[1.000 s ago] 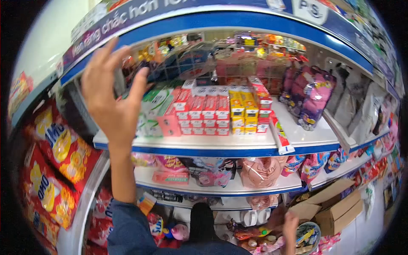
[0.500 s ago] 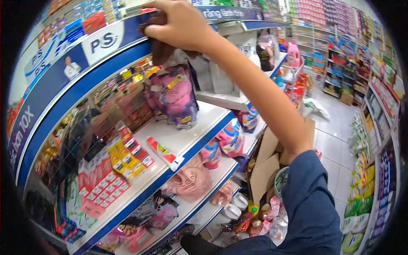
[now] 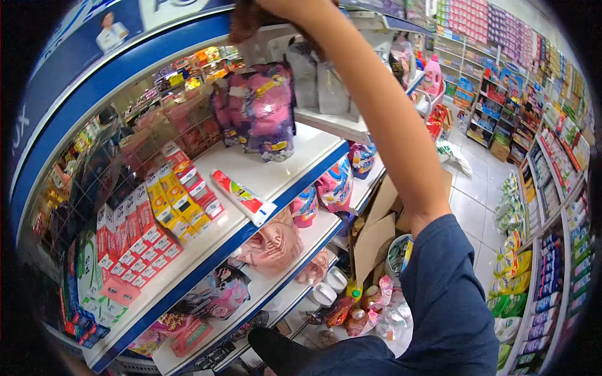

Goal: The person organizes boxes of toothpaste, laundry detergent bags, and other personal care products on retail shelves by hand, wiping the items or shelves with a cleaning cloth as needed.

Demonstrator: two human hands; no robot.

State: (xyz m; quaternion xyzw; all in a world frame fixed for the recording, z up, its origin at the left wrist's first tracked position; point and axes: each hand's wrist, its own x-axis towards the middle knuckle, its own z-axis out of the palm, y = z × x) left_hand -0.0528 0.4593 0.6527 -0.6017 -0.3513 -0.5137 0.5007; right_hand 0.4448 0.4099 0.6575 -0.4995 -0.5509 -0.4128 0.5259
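Observation:
My right hand [image 3: 285,7] is at the top edge, partly cut off, closed on a dark brown cloth [image 3: 244,24] by the blue-edged header of the shelf unit. Below the cloth, pink and purple pouches [image 3: 260,113] stand on the white upper shelf [image 3: 285,178]. A red and white toothpaste tube [image 3: 243,195] lies at that shelf's front edge. To its left are rows of red toothpaste boxes [image 3: 141,219] and yellow boxes [image 3: 179,203]. My left hand does not show.
Lower shelves hold pink bags [image 3: 273,244] and detergent pouches [image 3: 335,185]. Cardboard [image 3: 373,247], a bin [image 3: 398,254] and bottles [image 3: 357,319] stand on the floor below. Across the tiled aisle [image 3: 467,207] is another stocked shelf [image 3: 542,276]. A black shoe [image 3: 279,351] shows at the bottom.
The view has shifted, so the header and my right hand with the brown cloth sit higher in the picture, the hand now partly out of frame. The goods on the shelves look unmoved.

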